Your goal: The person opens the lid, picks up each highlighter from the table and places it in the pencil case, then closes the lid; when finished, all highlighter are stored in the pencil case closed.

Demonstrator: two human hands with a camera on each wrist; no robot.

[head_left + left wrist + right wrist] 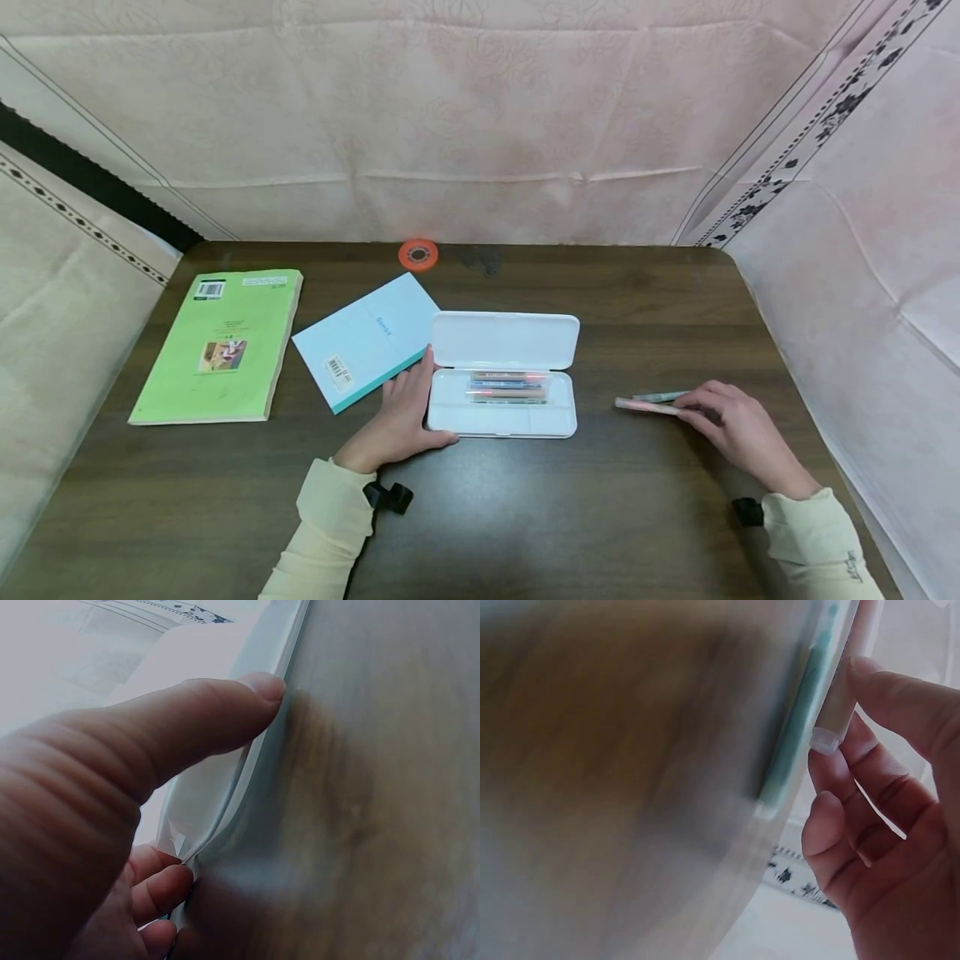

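An opened white pencil case (501, 425) lies on the table with its lid (506, 340) folded back. Several pens (507, 387) lie together in its tray. My left hand (401, 417) holds the case's left end, thumb along the front edge and fingers at the side; the left wrist view shows the thumb (202, 720) against the case (199, 802). Off to the right, my right hand (731, 425) pinches a pale pink pen (840, 705) between thumb and fingers. Beside that pen, a teal pen (791, 735) lies on the table, apart from the fingertips in the right wrist view.
A light blue box or thick book (367, 333) lies slanted, close to the case's left side. Farther left is a green book (217, 350). An orange-red round object (417, 255) sits at the table's back edge. Pale cloth (450, 125) hangs behind the table.
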